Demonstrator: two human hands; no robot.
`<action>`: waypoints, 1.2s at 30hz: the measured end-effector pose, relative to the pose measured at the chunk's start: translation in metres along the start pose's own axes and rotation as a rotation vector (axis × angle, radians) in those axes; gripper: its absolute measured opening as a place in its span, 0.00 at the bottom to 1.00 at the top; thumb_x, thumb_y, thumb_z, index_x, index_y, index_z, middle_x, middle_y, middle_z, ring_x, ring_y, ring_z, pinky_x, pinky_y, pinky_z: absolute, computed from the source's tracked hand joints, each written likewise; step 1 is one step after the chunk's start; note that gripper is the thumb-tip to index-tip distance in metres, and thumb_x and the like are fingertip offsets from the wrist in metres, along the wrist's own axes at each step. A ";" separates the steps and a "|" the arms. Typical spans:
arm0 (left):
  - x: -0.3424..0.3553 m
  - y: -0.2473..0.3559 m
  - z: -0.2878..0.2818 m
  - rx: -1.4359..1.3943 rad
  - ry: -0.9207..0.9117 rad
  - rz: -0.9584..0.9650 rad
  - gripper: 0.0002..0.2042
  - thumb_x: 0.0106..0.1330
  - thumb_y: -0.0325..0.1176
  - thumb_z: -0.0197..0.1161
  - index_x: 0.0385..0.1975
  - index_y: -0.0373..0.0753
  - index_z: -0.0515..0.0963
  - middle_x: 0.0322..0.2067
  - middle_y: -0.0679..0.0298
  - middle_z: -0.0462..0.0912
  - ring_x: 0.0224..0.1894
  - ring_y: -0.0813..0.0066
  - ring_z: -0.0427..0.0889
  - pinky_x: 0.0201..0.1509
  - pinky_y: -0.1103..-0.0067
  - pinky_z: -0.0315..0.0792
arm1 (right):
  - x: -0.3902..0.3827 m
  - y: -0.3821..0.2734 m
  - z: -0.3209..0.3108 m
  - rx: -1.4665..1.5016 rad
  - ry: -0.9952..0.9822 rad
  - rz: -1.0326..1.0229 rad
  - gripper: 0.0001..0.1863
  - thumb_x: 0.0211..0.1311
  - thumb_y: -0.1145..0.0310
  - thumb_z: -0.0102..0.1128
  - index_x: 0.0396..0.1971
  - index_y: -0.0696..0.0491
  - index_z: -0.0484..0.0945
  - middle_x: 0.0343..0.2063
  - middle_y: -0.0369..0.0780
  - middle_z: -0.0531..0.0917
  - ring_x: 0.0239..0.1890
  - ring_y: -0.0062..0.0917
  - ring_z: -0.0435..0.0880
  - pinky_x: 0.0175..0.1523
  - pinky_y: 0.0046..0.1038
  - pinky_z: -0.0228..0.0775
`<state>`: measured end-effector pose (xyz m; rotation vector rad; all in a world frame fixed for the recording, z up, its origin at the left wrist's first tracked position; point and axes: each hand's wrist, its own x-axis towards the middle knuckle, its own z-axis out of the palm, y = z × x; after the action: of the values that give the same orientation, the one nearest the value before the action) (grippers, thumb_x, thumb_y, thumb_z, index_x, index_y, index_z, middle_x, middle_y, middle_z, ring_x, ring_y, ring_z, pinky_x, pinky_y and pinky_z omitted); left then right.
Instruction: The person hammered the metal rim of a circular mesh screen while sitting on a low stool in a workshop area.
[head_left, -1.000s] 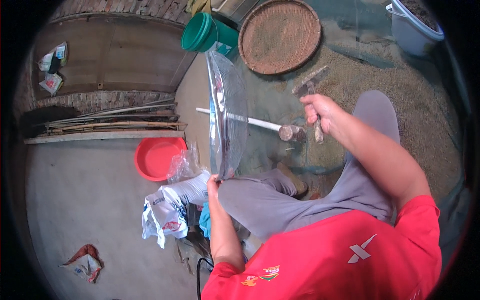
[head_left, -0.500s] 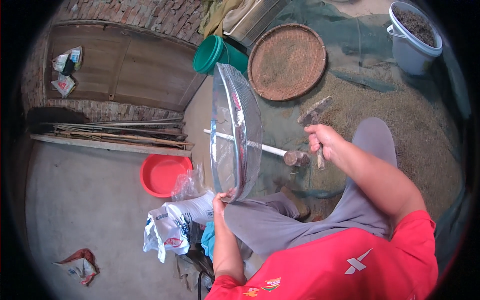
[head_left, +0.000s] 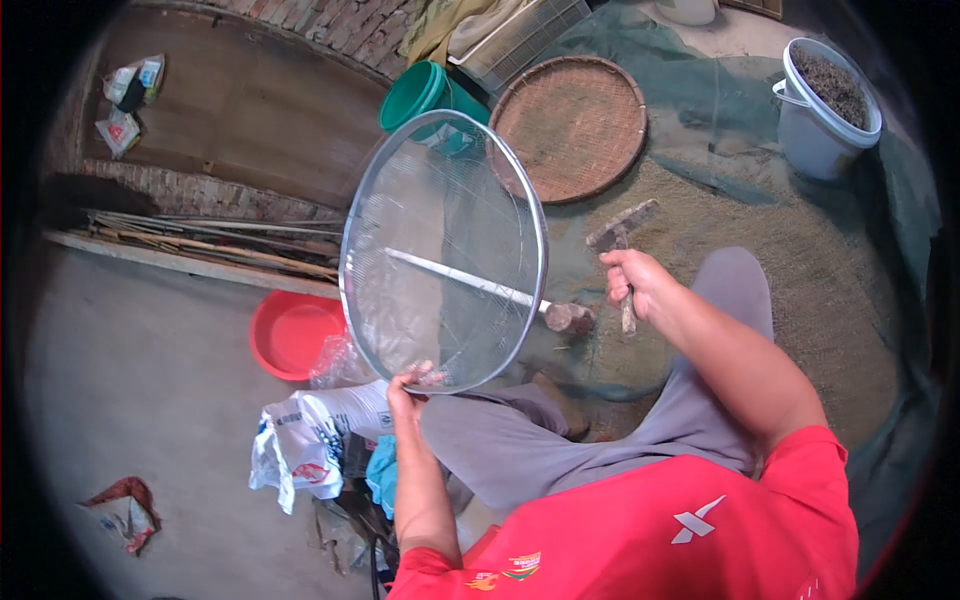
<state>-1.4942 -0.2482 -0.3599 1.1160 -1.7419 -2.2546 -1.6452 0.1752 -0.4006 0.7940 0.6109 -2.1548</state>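
The mesh sieve (head_left: 450, 225), at left, is clamped by its near rim in the fingers of the left hand (head_left: 406, 393); the hammer (head_left: 622, 226), at right, is clamped by its handle in the right hand's (head_left: 637, 279) fingers.

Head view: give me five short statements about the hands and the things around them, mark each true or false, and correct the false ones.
1. The right hand grips a short hammer. True.
2. The left hand holds a basin. False: the left hand holds the mesh sieve at its rim.
3. The white handle of a long hammer shows through the mesh. True.
4. The pale bucket is empty. False: the pale bucket holds dark, loose material.
5. A red basin sits on the floor. True.
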 end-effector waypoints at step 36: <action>0.025 0.064 0.004 0.431 0.221 0.615 0.10 0.60 0.29 0.47 0.38 0.32 0.69 0.27 0.55 0.79 0.20 0.69 0.78 0.20 0.77 0.73 | 0.006 0.024 -0.019 -0.762 0.162 0.009 0.18 0.64 0.53 0.51 0.20 0.48 0.62 0.12 0.27 0.58 0.11 0.13 0.52 0.13 0.19 0.43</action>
<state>-1.5373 -0.2791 -0.3158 0.6949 -2.1456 -1.3916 -1.6235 0.1696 -0.4221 0.5347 1.3902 -1.6439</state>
